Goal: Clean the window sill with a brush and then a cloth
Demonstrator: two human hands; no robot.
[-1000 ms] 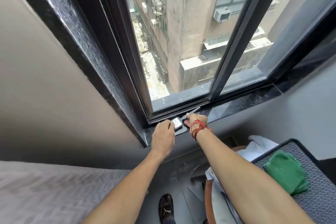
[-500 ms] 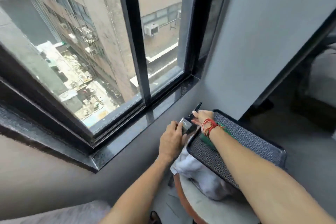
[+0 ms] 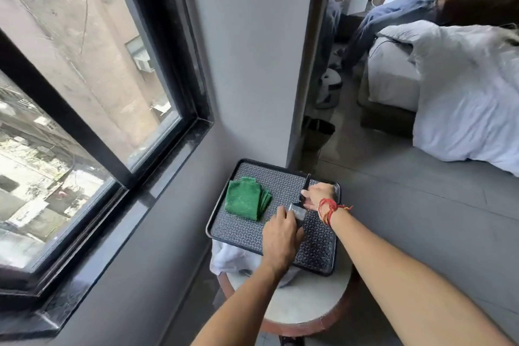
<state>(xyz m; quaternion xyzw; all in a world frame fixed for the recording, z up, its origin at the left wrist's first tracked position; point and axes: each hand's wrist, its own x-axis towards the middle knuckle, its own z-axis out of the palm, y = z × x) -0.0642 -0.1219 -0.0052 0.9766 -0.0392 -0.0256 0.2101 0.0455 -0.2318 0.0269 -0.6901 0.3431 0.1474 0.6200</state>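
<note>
We are noting a change of place: a second ago both hands were working the brush at the sill, and now they are holding it over the tray (image 3: pixel 224 229) at lower centre of the frame. The right hand (image 3: pixel 318 195) is closing around the brush (image 3: pixel 299 209) by its handle; the left hand (image 3: pixel 280 236) is covering the bristle end, though we cannot tell how tightly. The sill (image 3: pixel 146 199) is lying well apart at the left, untouched. The cloth (image 3: pixel 245 201) is sitting folded on the tray, just beside the hands. We are judging the brushing finished and the brush being set down, with the cloth pass still outstanding.
</note>
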